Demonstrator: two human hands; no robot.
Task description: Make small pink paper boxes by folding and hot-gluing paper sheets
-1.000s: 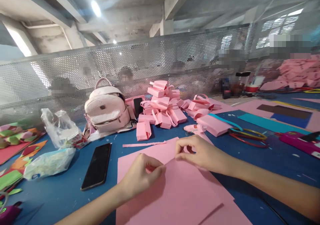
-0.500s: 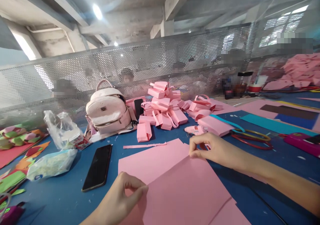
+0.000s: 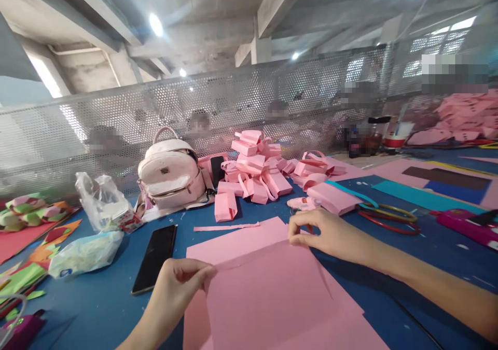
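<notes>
A sheet of pink paper (image 3: pixel 264 293) is pinched at its far edge by both hands. My left hand (image 3: pixel 181 290) grips the far left corner between thumb and fingers. At the far right corner, my right hand (image 3: pixel 311 228) pinches the same sheet. Beneath it lie more pink sheets (image 3: pixel 237 246), their edges showing at the far side and the right. A thin pink paper strip (image 3: pixel 225 227) rests just beyond them. Right behind my right hand is a pink glue gun (image 3: pixel 304 204).
Folded pink paper pieces (image 3: pixel 252 168) are heaped at the back, beside a pale backpack (image 3: pixel 171 173). A black phone (image 3: pixel 155 256) and plastic bags (image 3: pixel 87 254) lie to the left. Coiled hoops (image 3: pixel 389 218) and a magenta device (image 3: pixel 467 225) are at the right. A perforated metal screen (image 3: pixel 233 96) stands behind.
My left hand has moved up and left with the sheet's corner, and my right hand slightly left. The held sheet's far edge now lies straighter across the sheets below.
</notes>
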